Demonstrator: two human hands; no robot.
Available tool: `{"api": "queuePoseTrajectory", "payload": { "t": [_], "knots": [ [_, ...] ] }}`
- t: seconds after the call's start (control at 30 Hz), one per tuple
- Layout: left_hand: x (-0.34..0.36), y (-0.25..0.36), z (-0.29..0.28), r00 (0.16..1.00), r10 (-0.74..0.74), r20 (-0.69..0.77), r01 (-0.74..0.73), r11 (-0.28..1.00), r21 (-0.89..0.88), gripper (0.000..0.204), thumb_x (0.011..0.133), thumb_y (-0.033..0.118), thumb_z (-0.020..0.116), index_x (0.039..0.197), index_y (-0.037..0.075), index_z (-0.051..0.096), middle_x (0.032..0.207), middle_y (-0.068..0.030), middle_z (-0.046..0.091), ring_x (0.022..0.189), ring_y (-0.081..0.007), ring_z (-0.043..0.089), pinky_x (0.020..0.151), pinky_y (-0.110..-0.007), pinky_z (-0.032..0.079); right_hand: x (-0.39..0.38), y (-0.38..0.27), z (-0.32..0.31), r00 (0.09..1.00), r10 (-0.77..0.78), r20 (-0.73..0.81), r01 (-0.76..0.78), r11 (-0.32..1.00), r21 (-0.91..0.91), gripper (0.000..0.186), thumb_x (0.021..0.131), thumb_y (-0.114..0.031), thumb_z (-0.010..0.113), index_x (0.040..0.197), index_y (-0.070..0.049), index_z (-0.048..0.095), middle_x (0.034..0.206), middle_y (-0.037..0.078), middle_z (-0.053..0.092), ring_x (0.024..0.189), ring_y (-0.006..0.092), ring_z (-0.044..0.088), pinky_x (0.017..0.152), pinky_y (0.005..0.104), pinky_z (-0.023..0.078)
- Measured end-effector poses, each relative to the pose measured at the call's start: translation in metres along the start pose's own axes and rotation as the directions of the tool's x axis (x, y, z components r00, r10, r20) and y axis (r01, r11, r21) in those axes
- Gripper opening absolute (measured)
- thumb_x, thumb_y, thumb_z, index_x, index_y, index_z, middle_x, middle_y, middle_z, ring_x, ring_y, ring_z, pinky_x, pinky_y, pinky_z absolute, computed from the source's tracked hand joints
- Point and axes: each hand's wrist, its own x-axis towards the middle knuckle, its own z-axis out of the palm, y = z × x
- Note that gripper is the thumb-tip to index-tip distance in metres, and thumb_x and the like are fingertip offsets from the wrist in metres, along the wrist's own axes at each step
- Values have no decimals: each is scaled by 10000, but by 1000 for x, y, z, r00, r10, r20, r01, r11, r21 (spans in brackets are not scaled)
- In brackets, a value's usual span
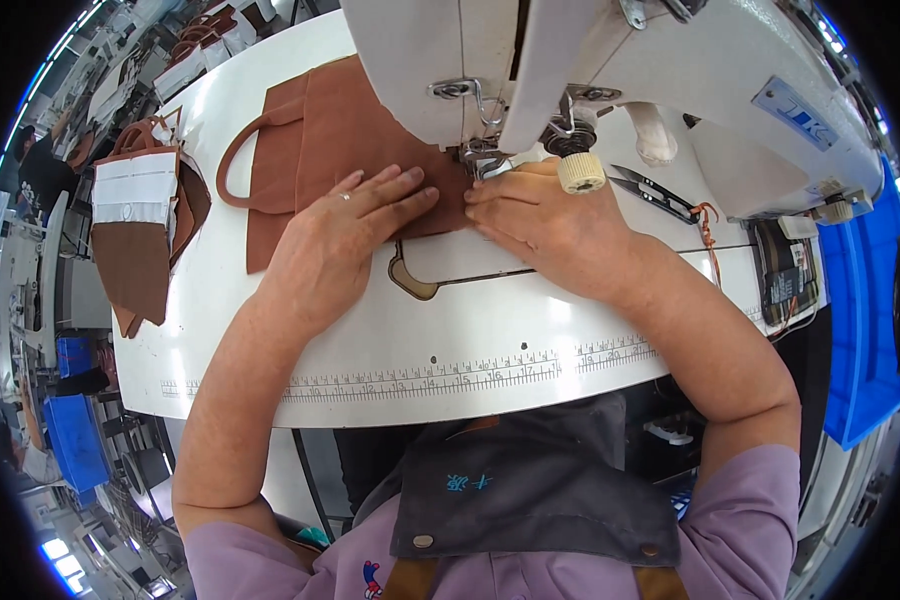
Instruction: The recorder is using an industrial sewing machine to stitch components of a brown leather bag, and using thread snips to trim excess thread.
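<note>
Currently, the brown panel (pixel 355 125) lies flat on the white counter (pixel 370 345), its right end at the presser foot (pixel 484 163) of the sewing machine (pixel 760 75). A strap handle (pixel 232 160) loops out from its left side.

Left grip (pixel 335 245): spread, palm down, pressing on the panel and pinching nothing visible. Right grip (pixel 560 225): fingertips at the panel's right edge, just beside the foot; the thumb is hidden, so whether it pinches the material cannot be told.

Risks, as judged: a finger could be struck if the right grip slides toward the needle area. The seam could wander if the two grips push unevenly. The panel could pucker if pressed down while feeding, and the handle could drag if caught beneath it.

Obstructions: the machine head overhangs the panel's far edge, and a cream knob (pixel 582 172) covers part of the right grip. Black snips (pixel 655 192) lie beyond it, with an orange cord (pixel 710 240) near the right forearm. A cutout (pixel 413 284) in the counter lies just nearer the wearer than the panel. Another brown-and-white piece (pixel 135 255) sits at left.
</note>
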Motion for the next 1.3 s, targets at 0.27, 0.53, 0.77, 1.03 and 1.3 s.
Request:
{"api": "queuePoseTrajectory", "payload": {
  "t": [0.27, 0.53, 0.77, 1.03, 1.3],
  "knots": [
    [13, 7, -2, 963, 267, 30, -268, 962, 49, 411, 879, 70, 583, 1270, 80, 708, 1342, -76, 680, 1312, -265, 602, 1171, -473, 426, -1, -1, -14, 996, 90, -24, -86, 988, 130, 113, 795, -139, 809, 889, -111, 754, 993, -14, 717, 827, 181, 689, 655, 329, 559],
    [18, -5, 14, 969, 233, -83, -239, 968, -78, 337, 869, 47, 578, 1158, 59, 750, 1264, -84, 717, 1223, -260, 658, 1101, -433, 492, -4, 1, -13, 980, 191, 51, -196, 972, 126, 137, 824, -193, 750, 940, -123, 768, 799, 86, 644, 770, 303, 644, 654, 439, 502],
    [36, -16, 16, 971, 185, -150, -202, 973, -108, 437, 788, -119, 568, 1128, 61, 777, 1163, -121, 752, 1134, -310, 703, 1069, -432, 528, -1, 1, -9, 980, 196, 20, -197, 979, 47, 188, 860, -230, 735, 1019, -137, 772, 826, 90, 652, 765, 306, 656, 672, 436, 514],
    [36, -17, 19, 975, 149, -165, -169, 979, -113, 483, 776, -142, 534, 1134, 72, 779, 1147, -111, 757, 1115, -297, 711, 1072, -417, 531, -2, 0, -9, 971, 234, 52, -234, 972, 6, 203, 882, -268, 730, 1041, -148, 768, 826, 106, 649, 752, 307, 657, 673, 441, 520],
    [37, -15, 20, 974, 142, -174, -162, 982, -102, 478, 780, -139, 527, 1131, 65, 779, 1146, -121, 755, 1127, -305, 705, 1087, -419, 524, -2, 2, -8, 970, 240, 48, -241, 970, 19, 211, 880, -268, 724, 1044, -143, 766, 829, 108, 649, 741, 311, 656, 659, 441, 525]
  ]
}}
